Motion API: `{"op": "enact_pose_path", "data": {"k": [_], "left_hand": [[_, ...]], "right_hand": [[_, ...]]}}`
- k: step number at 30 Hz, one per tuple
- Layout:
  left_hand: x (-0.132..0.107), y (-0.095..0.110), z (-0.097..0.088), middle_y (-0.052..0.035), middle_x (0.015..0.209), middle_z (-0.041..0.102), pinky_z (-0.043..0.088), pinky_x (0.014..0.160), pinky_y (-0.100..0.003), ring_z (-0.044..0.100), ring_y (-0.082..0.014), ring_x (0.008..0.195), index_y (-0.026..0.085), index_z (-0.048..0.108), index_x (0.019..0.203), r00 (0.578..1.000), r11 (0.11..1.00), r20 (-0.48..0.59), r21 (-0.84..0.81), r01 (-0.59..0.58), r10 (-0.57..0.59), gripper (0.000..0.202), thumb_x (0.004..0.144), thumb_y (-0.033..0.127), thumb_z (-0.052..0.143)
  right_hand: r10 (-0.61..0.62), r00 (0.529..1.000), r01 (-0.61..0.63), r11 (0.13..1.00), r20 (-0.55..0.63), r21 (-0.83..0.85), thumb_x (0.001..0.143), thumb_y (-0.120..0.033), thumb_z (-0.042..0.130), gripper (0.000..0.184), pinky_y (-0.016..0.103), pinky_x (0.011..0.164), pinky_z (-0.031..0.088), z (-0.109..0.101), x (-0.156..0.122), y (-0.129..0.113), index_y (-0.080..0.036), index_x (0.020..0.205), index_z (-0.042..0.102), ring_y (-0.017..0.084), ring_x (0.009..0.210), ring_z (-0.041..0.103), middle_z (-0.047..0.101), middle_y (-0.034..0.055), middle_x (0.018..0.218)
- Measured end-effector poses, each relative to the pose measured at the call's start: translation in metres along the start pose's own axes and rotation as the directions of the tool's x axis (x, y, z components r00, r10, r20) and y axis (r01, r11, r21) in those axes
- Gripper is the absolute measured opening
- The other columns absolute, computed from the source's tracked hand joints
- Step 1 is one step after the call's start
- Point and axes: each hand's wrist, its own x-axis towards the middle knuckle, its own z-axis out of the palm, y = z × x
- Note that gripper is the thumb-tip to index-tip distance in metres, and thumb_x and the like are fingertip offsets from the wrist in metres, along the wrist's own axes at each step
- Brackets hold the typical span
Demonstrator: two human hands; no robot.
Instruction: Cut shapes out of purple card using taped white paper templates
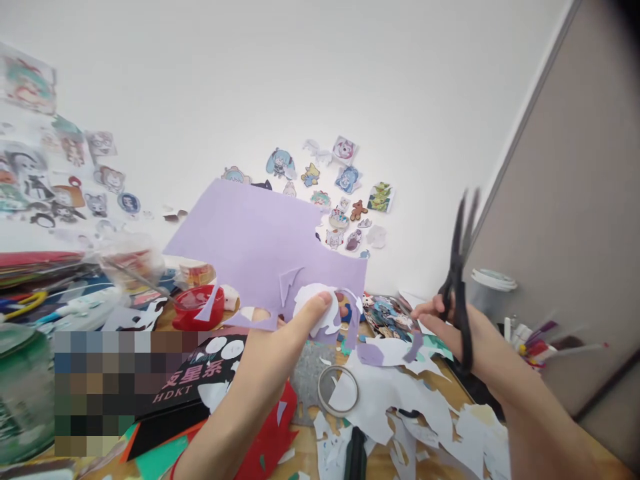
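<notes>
My left hand (283,340) is closed on a large light purple sheet (250,233), which is tilted up and has its edges cut away in places. Under my thumb a white paper cutout (310,303) lies pressed against the sheet. Narrow purple strips hang by my fingers. On the right, black scissors (456,273) hang on my right hand (463,327), points upward and blades slightly apart. The thumb and fingers of that hand reach leftward. Just below their tips is a small purple scrap (414,347); whether they touch it I cannot tell.
White paper offcuts (400,387) cover much of the wooden table. A tape roll (339,390) lies among them. To the left are a black box (185,377), a red bowl (199,307) and a green jar (25,393). Pens (545,340) stand at right. Cutout stickers (347,180) dot the wall.
</notes>
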Motion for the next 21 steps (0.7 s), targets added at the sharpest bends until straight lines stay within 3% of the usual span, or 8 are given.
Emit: {"op": "enact_pose_path", "data": {"k": [3,6,9,12,15,18,21], "left_hand": [[-0.002,0.002,0.000,-0.0128,0.093,0.070,0.050,0.081,-0.035,0.064,-0.0273,0.090,0.011,0.065,0.085,1.000,1.000,0.030,0.029,0.003,-0.004,0.033,0.069,0.040,0.067],[-0.006,0.005,0.005,-0.0094,0.106,0.067,0.046,0.090,-0.031,0.058,-0.0250,0.104,0.015,0.064,0.096,0.999,0.999,-0.022,0.040,-0.026,0.027,0.032,0.070,0.035,0.068],[-0.013,0.007,0.010,-0.0067,0.107,0.066,0.042,0.095,-0.032,0.054,-0.0242,0.110,0.019,0.065,0.095,0.999,0.996,-0.047,0.093,-0.003,0.007,0.028,0.072,0.034,0.066],[-0.017,0.005,0.012,-0.0060,0.098,0.068,0.039,0.097,-0.033,0.056,-0.0237,0.105,0.019,0.067,0.086,0.997,0.989,0.071,0.146,-0.034,0.024,0.022,0.073,0.037,0.064],[-0.016,0.001,0.008,-0.0040,0.077,0.069,0.046,0.082,-0.030,0.062,-0.0213,0.083,0.020,0.067,0.070,0.965,0.971,0.250,0.200,-0.131,0.078,0.021,0.074,0.040,0.061],[-0.014,0.000,0.002,-0.0011,0.047,0.056,0.043,0.052,-0.028,0.054,-0.0176,0.049,0.021,0.051,0.042,0.921,0.906,0.388,0.400,-0.138,-0.031,0.041,0.073,0.048,0.057],[-0.014,0.005,0.000,0.0006,0.039,0.046,0.039,0.049,-0.027,0.049,-0.0158,0.043,0.021,0.041,0.035,0.936,0.865,0.342,0.490,-0.107,-0.078,0.051,0.075,0.051,0.053]], "right_hand": [[0.015,1.000,-0.016,0.998,-0.028,-0.057,0.073,-0.035,0.060,0.027,0.028,0.060,0.042,0.011,-0.001,-0.005,-0.023,0.073,0.035,0.017,0.071,0.056,0.063,0.0023,0.086],[-0.048,0.997,0.032,0.976,0.066,0.216,0.077,-0.036,0.058,0.031,0.028,0.063,0.044,0.025,-0.008,-0.021,-0.023,0.073,0.029,0.017,0.078,0.058,0.064,0.0036,0.094],[-0.154,0.979,0.090,0.914,0.133,0.396,0.077,-0.034,0.059,0.032,0.027,0.064,0.045,0.041,-0.023,-0.037,-0.023,0.074,0.030,0.014,0.072,0.055,0.058,0.0001,0.081],[-0.112,0.987,0.066,0.937,0.116,0.344,0.078,-0.036,0.059,0.031,0.021,0.048,0.037,0.052,-0.038,-0.049,-0.023,0.078,0.031,0.009,0.056,0.045,0.042,-0.0046,0.069],[-0.101,0.992,0.079,0.961,0.070,0.266,0.080,-0.035,0.057,0.030,0.020,0.041,0.029,0.053,-0.046,-0.054,-0.023,0.080,0.030,0.007,0.049,0.036,0.033,-0.0053,0.066],[-0.105,0.994,0.093,0.962,0.032,0.258,0.081,-0.034,0.056,0.029,0.021,0.043,0.030,0.049,-0.043,-0.053,-0.023,0.080,0.030,0.007,0.049,0.035,0.034,-0.0048,0.066],[-0.191,0.976,0.152,0.942,0.105,0.298,0.081,-0.040,0.054,0.030,0.025,0.055,0.040,0.045,-0.035,-0.045,-0.023,0.079,0.030,0.012,0.063,0.048,0.046,-0.0006,0.076]]}}
